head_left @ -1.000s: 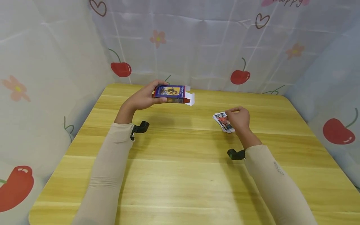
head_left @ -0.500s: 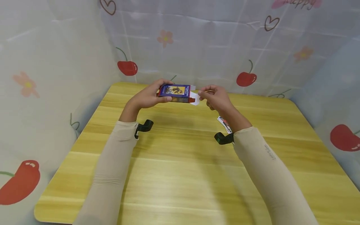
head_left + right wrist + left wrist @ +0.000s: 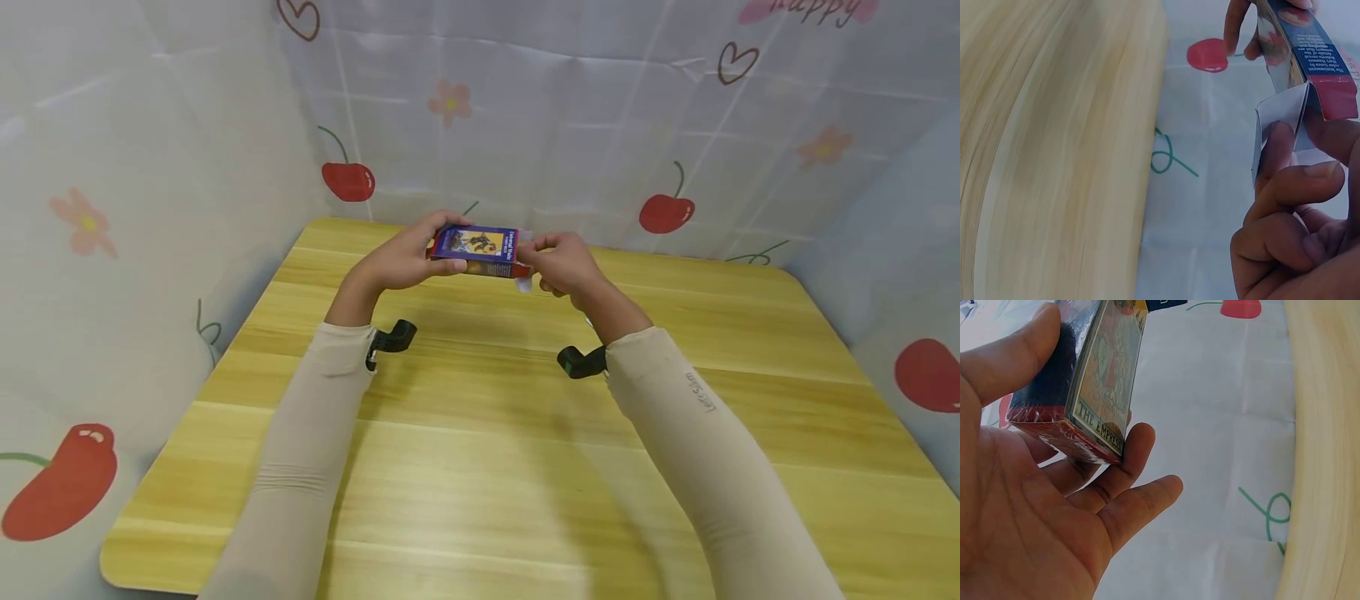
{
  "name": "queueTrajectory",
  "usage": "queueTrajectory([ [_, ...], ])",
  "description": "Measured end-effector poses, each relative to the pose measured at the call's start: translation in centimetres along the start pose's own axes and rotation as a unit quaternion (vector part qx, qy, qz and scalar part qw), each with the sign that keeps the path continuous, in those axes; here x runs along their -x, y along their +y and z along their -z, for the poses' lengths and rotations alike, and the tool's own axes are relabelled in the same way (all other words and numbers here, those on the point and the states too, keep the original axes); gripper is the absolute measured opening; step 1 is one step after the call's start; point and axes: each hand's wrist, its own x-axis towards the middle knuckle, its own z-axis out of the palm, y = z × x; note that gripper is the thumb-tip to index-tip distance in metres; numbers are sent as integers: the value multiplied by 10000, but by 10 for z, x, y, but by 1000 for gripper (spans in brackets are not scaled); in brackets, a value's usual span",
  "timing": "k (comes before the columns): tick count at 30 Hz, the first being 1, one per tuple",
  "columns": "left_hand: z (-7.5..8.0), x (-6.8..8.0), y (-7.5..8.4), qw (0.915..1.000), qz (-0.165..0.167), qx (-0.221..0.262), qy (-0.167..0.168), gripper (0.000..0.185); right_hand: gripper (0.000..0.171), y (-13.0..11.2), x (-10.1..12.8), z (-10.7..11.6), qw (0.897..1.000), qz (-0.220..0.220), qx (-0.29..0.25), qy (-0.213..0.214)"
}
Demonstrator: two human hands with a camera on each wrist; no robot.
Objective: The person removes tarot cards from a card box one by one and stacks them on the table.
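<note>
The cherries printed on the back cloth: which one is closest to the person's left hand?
The cherry printed at the left of the back cloth, just above the left hand that grips the card box. The other cherry sits beyond the right hand.

Blue-and-red card box (image 3: 480, 251) (end flap open) held level above table.

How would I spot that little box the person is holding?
Look to the far end of the yellow wooden table, near the cherry-print curtain. Both hands meet there around a small card box: purple with a yellow picture on top, red edges, its white end flap open.
</note>
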Motion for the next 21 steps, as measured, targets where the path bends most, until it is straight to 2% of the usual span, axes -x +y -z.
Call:
queueTrajectory([
  [8, 0, 0, -2, 10000, -39, -12, -23, 59, 30, 2, -3, 1, 10000, -67, -7, -38],
  [21, 1, 1, -6, 9999, -15, 4, 100, 59, 37, 23, 2, 32, 9990, -251, -321, 156],
])
